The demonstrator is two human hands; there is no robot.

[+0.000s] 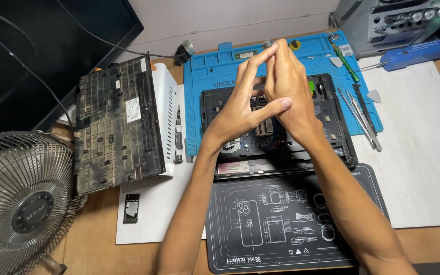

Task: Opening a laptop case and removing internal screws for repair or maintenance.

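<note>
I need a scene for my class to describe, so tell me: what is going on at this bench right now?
A person holds both hands raised and pressed together, left hand against right hand, above an opened laptop lying on a blue work mat. A small grey piece shows at the fingertips; what it is cannot be told. The removed bottom cover lies to the left, beside a metal fan. Tweezers rest to the right.

Metal desk fan [24, 203] at eight o'clock, dusty removed laptop cover [115, 125] just above it. Tweezers [360, 119] and blue-handled screwdriver [416, 55] at two o'clock; dark monitor [42, 51] at ten o'clock.
</note>
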